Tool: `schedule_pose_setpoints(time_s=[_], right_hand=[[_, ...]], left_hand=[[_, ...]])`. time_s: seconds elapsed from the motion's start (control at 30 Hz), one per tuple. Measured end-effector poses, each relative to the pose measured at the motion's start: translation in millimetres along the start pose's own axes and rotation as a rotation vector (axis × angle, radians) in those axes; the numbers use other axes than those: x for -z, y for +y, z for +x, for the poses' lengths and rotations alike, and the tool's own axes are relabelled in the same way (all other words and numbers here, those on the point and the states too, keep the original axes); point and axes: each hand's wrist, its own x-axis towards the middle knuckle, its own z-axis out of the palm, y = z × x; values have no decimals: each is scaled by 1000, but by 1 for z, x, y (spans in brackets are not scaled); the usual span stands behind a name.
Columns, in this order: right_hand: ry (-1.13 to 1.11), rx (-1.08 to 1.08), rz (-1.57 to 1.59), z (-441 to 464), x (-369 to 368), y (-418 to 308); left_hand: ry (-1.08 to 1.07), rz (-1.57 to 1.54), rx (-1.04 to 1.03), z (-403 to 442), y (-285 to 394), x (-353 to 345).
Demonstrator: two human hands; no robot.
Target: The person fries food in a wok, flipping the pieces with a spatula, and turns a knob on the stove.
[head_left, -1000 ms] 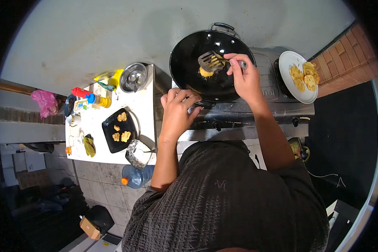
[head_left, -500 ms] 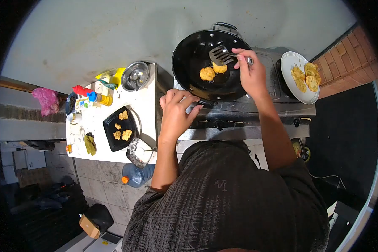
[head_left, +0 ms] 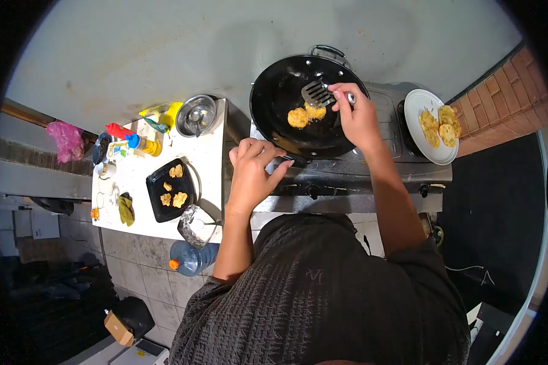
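Note:
A black wok [head_left: 271, 91] sits on the stove, with two golden fritters [head_left: 298, 117] lying close together in it. My right hand [head_left: 358, 118] is closed around the handle of a black slotted spatula [head_left: 314, 93]. The spatula's blade is over the wok, at the upper edge of the right-hand fritter; I cannot tell whether they touch. At the wok's near rim, my left hand [head_left: 249, 173] has its fingers and thumb closed on the near side handle, which they partly hide. To the right, a white plate [head_left: 415, 125] bears several fried fritters [head_left: 447, 125].
The stove [head_left: 359, 172] has knobs along its front. On the white table [head_left: 210, 152] at left are a black tray [head_left: 157, 207] with several fried pieces, a steel bowl [head_left: 210, 108], a yellow bottle [head_left: 147, 145] and a floury container [head_left: 196, 226]. A water jug [head_left: 192, 258] stands below.
The whole view has shifted slightly, so the stove and table appear lower. The spatula blade is now closer to the right-hand fritter. My left hand stays at the wok's near handle.

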Motion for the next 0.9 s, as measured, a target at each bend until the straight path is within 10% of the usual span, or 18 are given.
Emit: schedule_pose_setpoints(time_s=[0.9], right_hand=[[167,86,-135,-23,-1,-2]], left_hand=[[42,-168,26,9,2,-12]])
